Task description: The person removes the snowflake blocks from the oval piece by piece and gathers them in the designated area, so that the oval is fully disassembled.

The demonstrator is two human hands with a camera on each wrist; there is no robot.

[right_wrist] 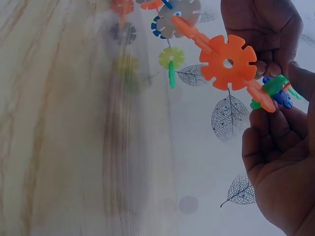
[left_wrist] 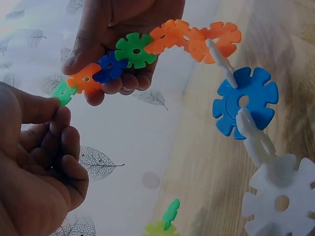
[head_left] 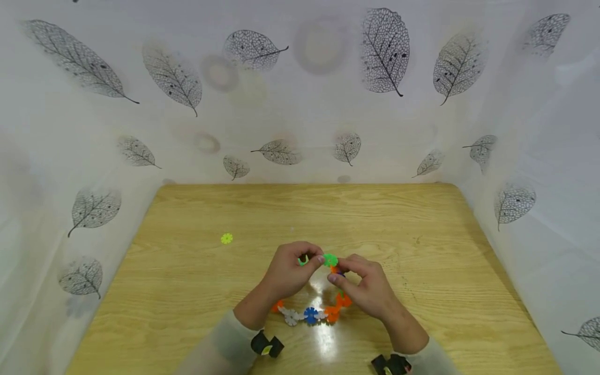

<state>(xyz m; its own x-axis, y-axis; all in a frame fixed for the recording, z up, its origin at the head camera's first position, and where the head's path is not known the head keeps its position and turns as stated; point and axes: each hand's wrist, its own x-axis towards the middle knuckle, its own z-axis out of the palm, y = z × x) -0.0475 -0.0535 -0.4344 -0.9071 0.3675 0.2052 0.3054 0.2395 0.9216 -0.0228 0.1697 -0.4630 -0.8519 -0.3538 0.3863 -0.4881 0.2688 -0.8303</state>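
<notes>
A chain of notched plastic snowflake discs hangs in a curve between and below both hands, with orange, white and blue discs (head_left: 311,315) low over the table. My left hand (head_left: 291,268) pinches a green disc (head_left: 330,260) between thumb and fingertips. Close on its right, my right hand (head_left: 370,286) holds the neighbouring stretch, thumb and fingers around the orange disc (left_wrist: 84,78) and dark blue disc (left_wrist: 111,67). A green disc (left_wrist: 137,50) and several orange ones follow. At the other part of the chain, a yellow disc (right_wrist: 171,58) with a green one dangles.
A loose yellow disc (head_left: 227,238) lies on the wooden table (head_left: 178,265), left of the hands. White cloth (head_left: 300,104) printed with leaves surrounds the table at the back and sides. Dark bands (head_left: 267,345) sit on both wrists.
</notes>
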